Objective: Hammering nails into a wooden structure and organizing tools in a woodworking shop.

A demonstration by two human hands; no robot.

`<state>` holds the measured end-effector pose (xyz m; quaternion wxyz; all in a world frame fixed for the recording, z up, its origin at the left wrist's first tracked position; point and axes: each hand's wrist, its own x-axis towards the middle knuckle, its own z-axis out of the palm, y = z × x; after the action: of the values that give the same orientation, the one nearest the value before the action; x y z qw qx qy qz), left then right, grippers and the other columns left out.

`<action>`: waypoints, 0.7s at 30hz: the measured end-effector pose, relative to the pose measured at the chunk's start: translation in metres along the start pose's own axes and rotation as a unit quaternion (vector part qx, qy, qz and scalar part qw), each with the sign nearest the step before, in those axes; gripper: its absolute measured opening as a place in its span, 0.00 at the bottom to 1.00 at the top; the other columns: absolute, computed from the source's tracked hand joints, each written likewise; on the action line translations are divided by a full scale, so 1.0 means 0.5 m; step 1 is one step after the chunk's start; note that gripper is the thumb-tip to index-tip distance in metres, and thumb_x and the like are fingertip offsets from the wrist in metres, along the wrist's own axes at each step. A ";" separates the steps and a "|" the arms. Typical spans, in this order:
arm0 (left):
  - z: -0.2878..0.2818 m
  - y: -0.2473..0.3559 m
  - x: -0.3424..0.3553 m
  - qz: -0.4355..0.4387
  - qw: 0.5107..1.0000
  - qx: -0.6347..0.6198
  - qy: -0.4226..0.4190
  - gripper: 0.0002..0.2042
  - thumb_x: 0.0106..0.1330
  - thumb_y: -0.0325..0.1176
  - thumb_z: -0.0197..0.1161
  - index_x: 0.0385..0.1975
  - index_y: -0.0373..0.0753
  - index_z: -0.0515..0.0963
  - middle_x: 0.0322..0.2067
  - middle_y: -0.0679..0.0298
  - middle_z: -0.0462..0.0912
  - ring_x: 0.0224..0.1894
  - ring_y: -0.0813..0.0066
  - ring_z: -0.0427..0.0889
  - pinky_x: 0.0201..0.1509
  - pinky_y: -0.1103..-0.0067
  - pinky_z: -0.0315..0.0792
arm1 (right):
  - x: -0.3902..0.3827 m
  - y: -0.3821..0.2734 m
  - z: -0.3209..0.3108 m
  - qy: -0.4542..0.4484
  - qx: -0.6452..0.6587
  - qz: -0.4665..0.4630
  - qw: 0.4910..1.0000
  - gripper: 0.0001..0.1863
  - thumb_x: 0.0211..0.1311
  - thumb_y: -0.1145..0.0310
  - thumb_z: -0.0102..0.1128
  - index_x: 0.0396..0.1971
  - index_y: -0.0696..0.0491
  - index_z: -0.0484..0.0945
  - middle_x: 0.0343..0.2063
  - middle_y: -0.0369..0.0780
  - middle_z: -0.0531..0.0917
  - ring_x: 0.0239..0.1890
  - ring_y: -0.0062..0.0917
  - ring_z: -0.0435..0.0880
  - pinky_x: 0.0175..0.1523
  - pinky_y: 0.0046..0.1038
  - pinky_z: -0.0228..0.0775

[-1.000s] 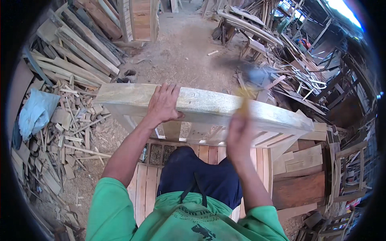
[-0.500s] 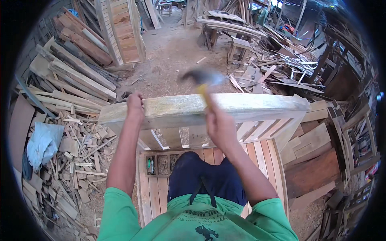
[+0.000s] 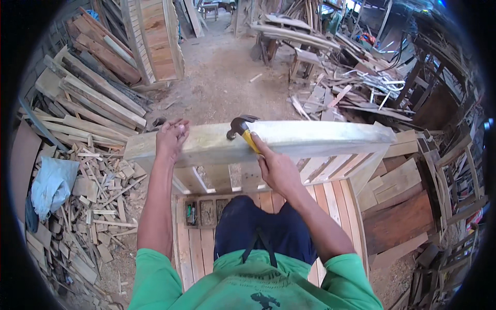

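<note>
Mid-nailing, I'd say: right hand (image 3: 276, 168) was wrapped tight around the claw hammer (image 3: 243, 130), head down on the top plank (image 3: 268, 140); left hand (image 3: 172, 138) pressed flat on it. Next probably another lift and swing.

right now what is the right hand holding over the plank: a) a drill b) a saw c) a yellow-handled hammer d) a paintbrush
c: the right hand closes round the yellow handle of a hammer whose dark head sits at the pale plank, while the left hand rests on the plank's other end.
</note>
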<state>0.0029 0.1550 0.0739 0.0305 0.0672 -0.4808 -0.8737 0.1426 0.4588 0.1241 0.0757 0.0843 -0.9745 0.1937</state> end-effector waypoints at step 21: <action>-0.088 0.048 0.010 0.024 0.995 -0.080 0.046 0.12 0.75 0.24 0.54 0.55 0.30 0.73 0.40 0.55 0.83 0.39 0.67 0.86 0.51 0.75 0.86 | -0.027 -0.068 -0.037 0.253 0.204 -0.089 0.942 0.36 0.71 0.72 0.53 0.76 0.37 0.56 0.27 0.54 0.83 0.31 0.51 0.84 0.37 0.50 0.74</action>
<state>0.0041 0.1046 0.0702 0.0788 0.0928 -0.4091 -0.9043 0.1642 0.4367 0.1508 0.3176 0.1330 -0.8513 0.3959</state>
